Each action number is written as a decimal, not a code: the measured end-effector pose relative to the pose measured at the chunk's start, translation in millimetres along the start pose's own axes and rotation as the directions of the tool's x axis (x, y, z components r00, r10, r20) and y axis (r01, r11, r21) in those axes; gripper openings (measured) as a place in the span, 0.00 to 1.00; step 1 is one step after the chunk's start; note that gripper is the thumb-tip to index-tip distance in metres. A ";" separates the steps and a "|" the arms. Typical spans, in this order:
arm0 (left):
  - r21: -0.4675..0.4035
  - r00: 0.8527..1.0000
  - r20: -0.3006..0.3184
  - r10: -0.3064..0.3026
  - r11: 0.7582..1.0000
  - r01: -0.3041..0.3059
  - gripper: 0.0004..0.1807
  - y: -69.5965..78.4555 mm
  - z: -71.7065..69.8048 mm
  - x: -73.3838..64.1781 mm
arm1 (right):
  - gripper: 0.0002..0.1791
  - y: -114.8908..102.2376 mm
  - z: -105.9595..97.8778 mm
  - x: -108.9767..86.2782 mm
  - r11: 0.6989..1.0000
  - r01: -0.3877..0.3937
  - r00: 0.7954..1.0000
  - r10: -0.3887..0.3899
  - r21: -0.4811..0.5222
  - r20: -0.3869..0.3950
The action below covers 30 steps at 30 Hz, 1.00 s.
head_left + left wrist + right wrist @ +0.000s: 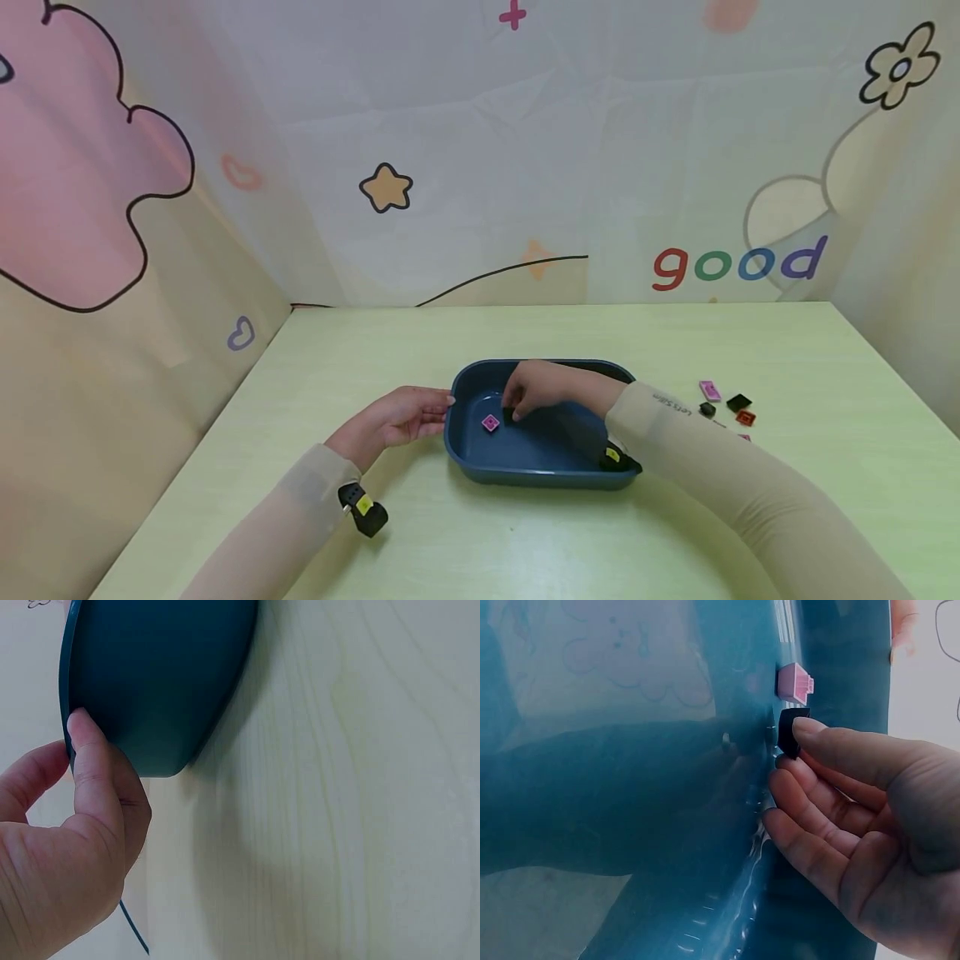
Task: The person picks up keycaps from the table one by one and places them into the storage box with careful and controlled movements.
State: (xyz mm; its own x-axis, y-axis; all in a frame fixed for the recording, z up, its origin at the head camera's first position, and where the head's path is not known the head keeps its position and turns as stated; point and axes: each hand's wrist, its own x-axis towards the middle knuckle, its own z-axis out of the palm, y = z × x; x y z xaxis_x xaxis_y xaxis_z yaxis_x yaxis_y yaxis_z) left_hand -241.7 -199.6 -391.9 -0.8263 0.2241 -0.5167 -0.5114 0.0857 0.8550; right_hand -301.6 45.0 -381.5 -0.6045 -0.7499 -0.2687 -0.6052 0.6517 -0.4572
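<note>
A dark blue plastic basin (540,479) stands on the table, wider than it is deep. At its left end my left hand (408,417) pinches the rim between thumb and fingers, as the left wrist view also shows, with fingertips (84,727) against the wall. My right hand (536,390) reaches inside the basin. Between thumb and fingers it pinches a small black block (791,733), held close over the basin floor in the right wrist view. Beside that block, inside the basin, lies a small pink toy brick (793,684).
Several small pieces lie on the table right of the basin, among them a pink brick (709,391), a black piece (738,403) and an orange-red one (745,418). My right sleeve (705,442) passes in front of some. A printed cloth (480,167) hangs behind the table.
</note>
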 end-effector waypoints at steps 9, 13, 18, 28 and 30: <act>-0.010 1.000 0.008 0.003 1.000 -0.003 0.23 -0.2 -0.2 -1.0 | 0.12 -3.2 2.3 0.4 1.000 -0.022 1.000 0.022 -0.001 0.006; -0.012 1.000 0.006 0.000 1.000 0.000 0.24 0.2 -0.1 -1.0 | 0.12 -3.0 3.2 0.5 1.000 -0.030 1.000 0.030 0.000 0.005; -0.006 1.000 0.001 0.001 1.000 -0.001 0.23 0.4 0.1 -0.8 | 0.12 -2.7 4.1 1.4 0.999 -0.032 0.999 0.032 0.001 0.005; -0.009 1.000 -0.011 -0.010 1.000 0.010 0.24 1.6 1.1 -3.0 | 0.13 -3.0 4.4 2.2 1.000 -0.028 1.000 0.028 -0.004 0.006; -0.011 1.000 -0.011 -0.009 1.000 0.009 0.24 1.5 1.0 -2.7 | 0.13 -2.8 4.3 2.5 1.000 -0.025 1.000 0.025 -0.007 0.008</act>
State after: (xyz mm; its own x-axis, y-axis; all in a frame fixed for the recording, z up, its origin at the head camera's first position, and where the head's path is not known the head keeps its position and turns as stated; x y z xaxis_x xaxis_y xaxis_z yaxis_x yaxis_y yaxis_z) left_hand -240.0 -199.1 -389.1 -0.8241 0.2122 -0.5252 -0.5216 0.0771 0.8497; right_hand -299.2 40.8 -384.5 -0.6154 -0.7341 -0.2870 -0.5936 0.6712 -0.4439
